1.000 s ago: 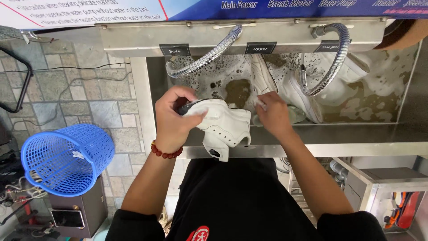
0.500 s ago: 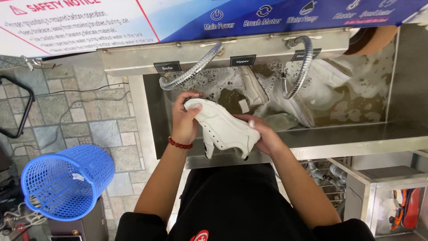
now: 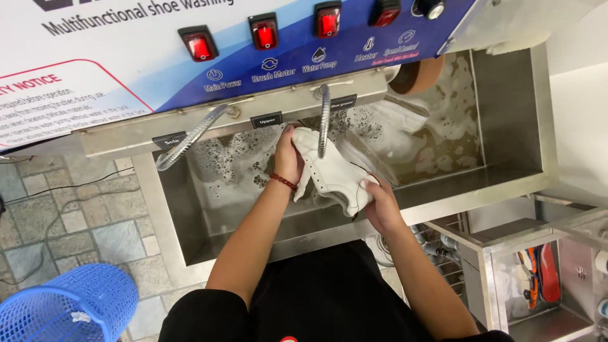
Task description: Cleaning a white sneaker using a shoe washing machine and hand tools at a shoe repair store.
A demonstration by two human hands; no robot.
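Note:
I hold a white sneaker (image 3: 329,170) with both hands over a steel wash basin (image 3: 209,234) filled with foamy, brownish water. My left hand (image 3: 288,158), with a red bead bracelet at the wrist, grips the shoe's far end under a flexible metal hose (image 3: 324,120). My right hand (image 3: 379,204) grips the near end of the shoe at the basin's front rim. The shoe is tilted, sole turned away from me. More white shoes (image 3: 392,142) lie soaking in the suds behind it.
A control panel with red rocker switches (image 3: 265,33) spans the top. A second flexible hose (image 3: 190,138) hangs at the left. A round brown brush (image 3: 421,75) sits at the basin's back right. A blue mesh basket (image 3: 63,307) stands on the tiled floor at lower left; steel shelving (image 3: 538,278) is at lower right.
Both hands carried the sneaker farther into the basin, under the middle hose. My view tilted up and right, showing the switches; the blue basket slid to the lower-left corner.

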